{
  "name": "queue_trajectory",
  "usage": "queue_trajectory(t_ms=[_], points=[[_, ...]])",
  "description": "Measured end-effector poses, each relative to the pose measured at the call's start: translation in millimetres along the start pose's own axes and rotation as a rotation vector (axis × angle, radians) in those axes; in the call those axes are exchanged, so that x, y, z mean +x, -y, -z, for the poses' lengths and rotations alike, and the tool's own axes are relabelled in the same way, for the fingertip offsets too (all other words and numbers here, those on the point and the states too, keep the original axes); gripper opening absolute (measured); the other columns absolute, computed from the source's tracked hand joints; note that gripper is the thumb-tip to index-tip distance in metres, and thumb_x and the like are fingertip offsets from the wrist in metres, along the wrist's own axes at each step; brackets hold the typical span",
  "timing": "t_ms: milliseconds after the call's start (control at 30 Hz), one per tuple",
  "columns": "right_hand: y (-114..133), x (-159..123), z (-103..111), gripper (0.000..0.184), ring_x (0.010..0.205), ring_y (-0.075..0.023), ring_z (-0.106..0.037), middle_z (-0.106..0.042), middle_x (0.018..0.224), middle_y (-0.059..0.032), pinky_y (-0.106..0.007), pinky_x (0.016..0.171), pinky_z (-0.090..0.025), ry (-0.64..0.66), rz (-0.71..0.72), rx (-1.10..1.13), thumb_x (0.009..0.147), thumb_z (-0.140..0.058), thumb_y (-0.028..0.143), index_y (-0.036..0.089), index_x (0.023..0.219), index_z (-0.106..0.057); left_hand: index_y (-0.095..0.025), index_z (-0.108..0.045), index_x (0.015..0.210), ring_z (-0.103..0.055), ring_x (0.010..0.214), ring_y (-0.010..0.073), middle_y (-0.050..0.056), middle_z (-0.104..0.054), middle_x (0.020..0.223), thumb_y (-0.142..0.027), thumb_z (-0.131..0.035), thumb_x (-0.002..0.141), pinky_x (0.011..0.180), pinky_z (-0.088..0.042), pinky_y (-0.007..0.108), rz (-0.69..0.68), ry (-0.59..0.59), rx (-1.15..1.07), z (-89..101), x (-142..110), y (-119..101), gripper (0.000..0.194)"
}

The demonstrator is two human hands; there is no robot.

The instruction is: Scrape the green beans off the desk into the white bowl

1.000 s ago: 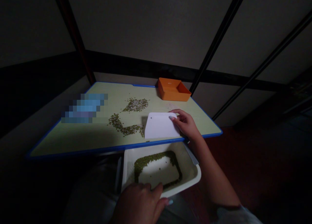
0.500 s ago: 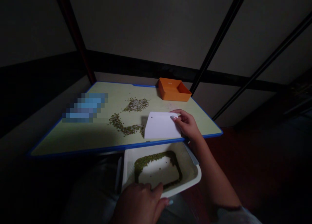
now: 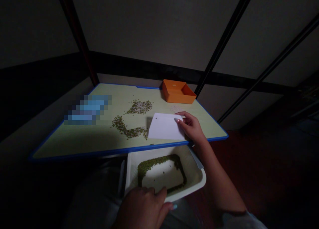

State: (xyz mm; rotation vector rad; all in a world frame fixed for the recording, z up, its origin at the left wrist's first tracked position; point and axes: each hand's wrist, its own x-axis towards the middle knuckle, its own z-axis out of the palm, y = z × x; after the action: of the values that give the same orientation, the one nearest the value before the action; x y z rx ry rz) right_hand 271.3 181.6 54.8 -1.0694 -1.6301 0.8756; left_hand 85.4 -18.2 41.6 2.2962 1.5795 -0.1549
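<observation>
My right hand (image 3: 190, 125) pinches the right end of a white scraper (image 3: 165, 126), a flat plate with a small hole in its upper left corner. The scraper stands tilted on the table, close to the front edge. Beside its left edge lies a curved trail of green beans (image 3: 129, 132). Farther back is a heap of green beans and white grains (image 3: 140, 107). Below the table edge, my left hand (image 3: 144, 205) is closed over the near rim of a white basin (image 3: 196, 180). Green beans (image 3: 149, 164) line the edges of the basin's floor.
An orange box (image 3: 178, 94), open at the top, stands at the table's back right. A blurred-out bluish patch (image 3: 89, 109) covers something at the left. The pale table (image 3: 74, 139) has a raised blue edge. Dark panelled walls rise behind it.
The scraper's lower edge has lifted slightly away from the table's front edge. The left hand, the basin and the bean piles look the same.
</observation>
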Motion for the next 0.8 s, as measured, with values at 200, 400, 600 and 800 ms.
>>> queue_trajectory(t_ms=[200,400,600,800], points=[[0.0,0.3,0.4,0.041,0.049,-0.0086,-0.036,-0.046,0.056,0.0066,-0.022,0.045,-0.022,-0.027,-0.024,0.010,0.074,-0.072,0.048,0.016,0.099,-0.068,-0.031,-0.071,0.113,-0.074,0.083,0.0292,0.006,-0.078,0.091,-0.035,-0.055,0.095,0.072,-0.056,0.041,0.002,-0.004,0.002,1.9,0.1,-0.9,0.025],[3.5,-1.9,-0.8,0.043,0.046,-0.0073,-0.029,-0.040,0.052,0.0090,-0.022,0.045,-0.018,0.034,-0.037,0.090,0.071,-0.075,0.048,0.016,0.099,-0.068,-0.031,-0.071,0.113,-0.074,0.083,0.0316,0.006,-0.078,0.092,-0.035,-0.055,0.094,0.072,-0.057,0.044,-0.001,-0.009,-0.007,0.8,0.0,-0.5,0.025],[4.6,-2.1,-1.4,0.041,0.048,-0.0078,-0.032,-0.043,0.054,0.0079,-0.022,0.045,-0.019,0.073,-0.018,0.089,0.071,-0.076,0.046,0.017,0.099,-0.069,-0.029,-0.071,0.112,-0.074,0.082,0.0315,0.007,-0.078,0.090,-0.035,-0.054,0.095,0.072,-0.057,0.044,-0.009,-0.006,-0.019,-0.7,-0.8,0.6,0.025],[0.4,-0.5,-0.4,0.043,0.048,-0.0075,-0.034,-0.044,0.055,0.0075,-0.021,0.045,-0.021,0.002,-0.027,0.020,0.073,-0.074,0.048,0.015,0.101,-0.069,-0.030,-0.072,0.110,-0.073,0.083,0.0302,0.007,-0.078,0.091,-0.036,-0.056,0.093,0.072,-0.056,0.042,-0.001,-0.012,-0.022,-2.7,-1.0,0.8,0.023]])
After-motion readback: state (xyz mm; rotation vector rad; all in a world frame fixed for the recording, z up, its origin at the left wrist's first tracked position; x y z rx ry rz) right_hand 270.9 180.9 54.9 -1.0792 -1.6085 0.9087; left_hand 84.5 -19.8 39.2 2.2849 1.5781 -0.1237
